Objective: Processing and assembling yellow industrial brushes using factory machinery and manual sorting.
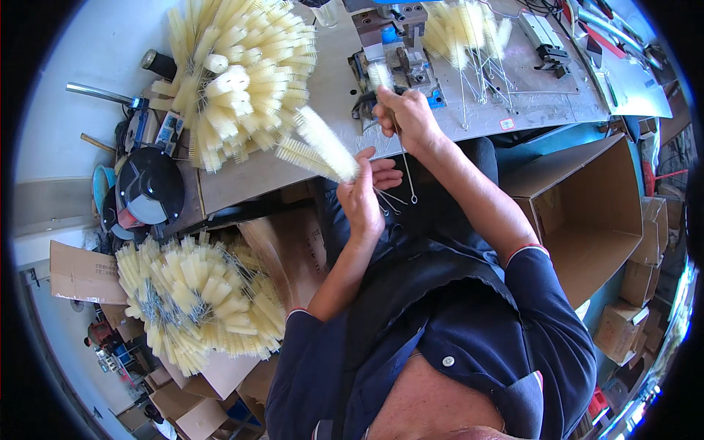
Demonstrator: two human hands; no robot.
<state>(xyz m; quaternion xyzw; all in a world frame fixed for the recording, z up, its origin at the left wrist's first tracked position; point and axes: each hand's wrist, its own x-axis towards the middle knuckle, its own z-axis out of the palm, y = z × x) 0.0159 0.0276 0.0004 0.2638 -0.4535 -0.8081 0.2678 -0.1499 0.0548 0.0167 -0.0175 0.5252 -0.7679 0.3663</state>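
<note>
My left hand (362,192) is closed around a few bottle brushes with cream bristles and looped wire handles. The bristle heads of these brushes (325,147) point up and left over the table's front edge. In my right hand (412,121) a single bottle brush (379,75) is pinched by its wire. Its bristled end is up against a small metal fixture (414,66) on the bench, and its wire with a looped end hangs below my hand. Whether the bristles touch the fixture I cannot tell.
A large heap of bottle brushes (242,81) covers the table's left part. A smaller bunch (469,37) lies right of the fixture. More fill a cardboard box (88,271) at lower left. A black-guarded machine (150,187) stands at left, an open carton (587,213) at right.
</note>
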